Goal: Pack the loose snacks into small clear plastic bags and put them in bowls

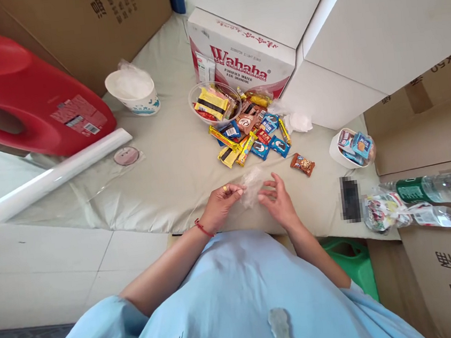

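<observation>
Between my hands, near the table's front edge, is a crumpled clear plastic bag (251, 186). My left hand (223, 204) pinches its left side between thumb and fingers. On the other side my right hand (277, 198) has its fingers spread beside the bag; whether they touch it I cannot make out. Just beyond lies a pile of wrapped snacks (260, 136) in yellow, blue, red and brown packets. A clear round bowl (191, 108) of snacks stands at the back of the pile. One brown snack packet (302, 164) lies apart, ahead of my right hand.
Left stand a red jug (28, 98), a white roll (57, 176), and a paper cup (137, 100) stuffed with plastic. A Wahaha carton (245, 54) backs the snacks. Right are a white tub (338, 151) of packets, plastic bottles (445, 189) and a green stool (354, 263).
</observation>
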Demonstrator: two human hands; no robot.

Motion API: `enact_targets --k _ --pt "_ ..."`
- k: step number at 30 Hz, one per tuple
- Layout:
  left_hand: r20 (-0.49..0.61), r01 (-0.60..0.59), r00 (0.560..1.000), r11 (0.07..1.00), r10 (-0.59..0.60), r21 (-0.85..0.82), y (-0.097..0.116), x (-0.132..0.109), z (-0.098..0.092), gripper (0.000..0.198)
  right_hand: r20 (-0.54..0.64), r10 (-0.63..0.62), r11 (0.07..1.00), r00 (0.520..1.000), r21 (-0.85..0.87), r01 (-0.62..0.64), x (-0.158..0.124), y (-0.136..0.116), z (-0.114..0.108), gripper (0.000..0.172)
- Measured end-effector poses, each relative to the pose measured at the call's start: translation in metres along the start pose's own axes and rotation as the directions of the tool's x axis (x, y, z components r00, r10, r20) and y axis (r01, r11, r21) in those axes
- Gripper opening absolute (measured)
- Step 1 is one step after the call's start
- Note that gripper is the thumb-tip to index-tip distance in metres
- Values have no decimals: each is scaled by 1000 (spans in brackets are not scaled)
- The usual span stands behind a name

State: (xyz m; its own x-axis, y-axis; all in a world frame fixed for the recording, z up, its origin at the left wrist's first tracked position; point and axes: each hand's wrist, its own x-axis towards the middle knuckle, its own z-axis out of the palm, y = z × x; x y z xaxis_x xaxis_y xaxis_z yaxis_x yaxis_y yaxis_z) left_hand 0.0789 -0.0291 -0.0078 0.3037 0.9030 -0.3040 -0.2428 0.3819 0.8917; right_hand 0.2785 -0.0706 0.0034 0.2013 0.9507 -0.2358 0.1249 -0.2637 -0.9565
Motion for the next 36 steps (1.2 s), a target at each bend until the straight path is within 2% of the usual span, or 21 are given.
enact_targets --k 2,5,9,13,17,19,20,22,23,25,27,28,29,31,33,36 --pt "-10 -4 1000 999 3 -33 1 -1 -1 41 14 7 999 1000 -53 -7 2 3 10 79" --pt "-106 3 994 989 -19 -147 5 -2 -9 42 -27 -7 998 1000 62 9 7 2 5 52" --pt "-244 17 966 956 -91 -292 10 -3 -29 38 -117 71 971 991 234 -42 6 -8 -33 40" --pt "-334 18 931 929 -151 -370 10 -5 -38 34 -193 149 961 970 261 -95 -6 -8 -73 42" --pt "-295 92 932 924 -211 -370 10 -7 -37 35 -197 173 979 965 144 -146 -17 5 -101 44" --pt "-260 133 938 928 -231 -347 10 -8 -36 36 -238 111 990 965 -54 -127 -20 8 -110 43" --pt "-251 145 939 930 -237 -336 10 -8 -36 37 -283 31 980 959 -182 -85 -21 7 -111 41" --pt "-251 153 938 934 -240 -322 10 -8 -35 38 -321 -213 902 923 -428 59 -22 -1 -104 37" --pt "-254 154 936 935 -241 -319 9 -8 -34 37 -277 -335 839 900 -523 152 -22 -7 -96 37" --pt "-264 160 932 935 -249 -317 8 -8 -31 36 -60 -493 698 868 -623 353 -20 -16 -69 45" --pt "-269 165 929 934 -255 -316 7 -9 -29 36 209 -513 580 832 -631 516 -15 -19 -34 60" --pt "-270 165 928 935 -255 -314 7 -10 -28 36 303 -492 551 816 -618 561 -10 -17 -17 59" --pt "-271 163 929 936 -252 -311 7 -12 -27 36 353 -473 544 807 -604 582 -5 -14 -3 47" --pt "-274 148 932 941 -236 -304 7 -16 -29 36 364 -462 583 809 -562 586 6 -7 14 19" --pt "-290 125 933 946 -215 -299 7 -20 -35 35 316 -461 673 829 -486 558 15 -5 14 17" --pt "-331 97 923 951 -196 -292 8 -25 -44 31 216 -391 834 895 -328 444 19 -16 -5 21"
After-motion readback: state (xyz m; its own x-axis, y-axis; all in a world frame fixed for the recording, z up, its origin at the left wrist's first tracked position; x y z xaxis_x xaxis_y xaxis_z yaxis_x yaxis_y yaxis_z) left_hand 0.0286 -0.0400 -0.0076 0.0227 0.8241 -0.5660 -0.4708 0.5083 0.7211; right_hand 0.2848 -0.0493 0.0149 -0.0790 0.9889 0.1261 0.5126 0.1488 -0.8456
